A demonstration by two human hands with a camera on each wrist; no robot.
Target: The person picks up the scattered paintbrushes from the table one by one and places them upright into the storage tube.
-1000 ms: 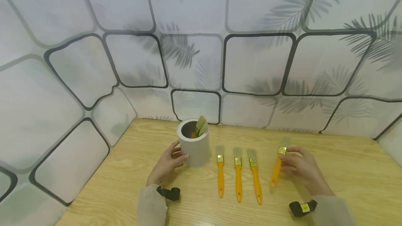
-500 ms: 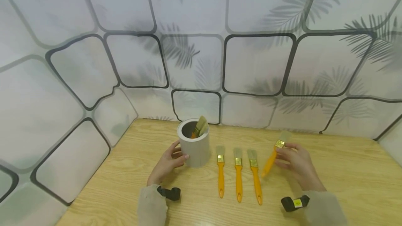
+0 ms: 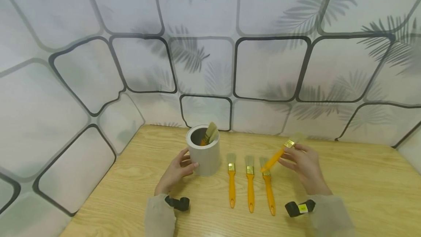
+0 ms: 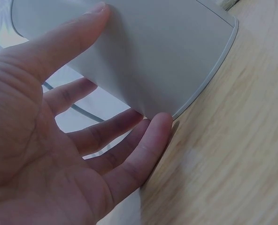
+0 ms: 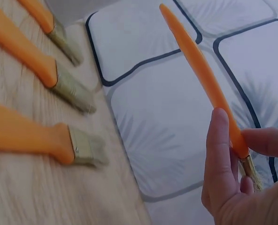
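Note:
A grey can (image 3: 206, 161) stands upright on the table, with orange-handled paintbrushes (image 3: 209, 133) inside, bristles up. My left hand (image 3: 175, 172) holds the can's left side; in the left wrist view the thumb lies along the grey wall (image 4: 162, 51) and the fingers reach round behind. Off to the right, my right hand (image 3: 304, 164) pinches a paintbrush (image 3: 274, 159) where handle meets metal band. Its orange handle (image 5: 195, 58) is raised off the table and slants down-left in the head view, its tip overlapping the rightmost of three paintbrushes lying on the table.
Between the hands lie a left paintbrush (image 3: 231, 185), a middle paintbrush (image 3: 251, 191) and a right paintbrush (image 3: 270, 198), side by side, bristles toward the wall. The patterned wall (image 3: 263, 65) rises along the back edge of the wooden table (image 3: 125, 193).
My right hand has moved left and slightly up with its paintbrush. The brush has turned from nearly upright to a strong slant, handle end swinging left. The left hand and can have stayed put.

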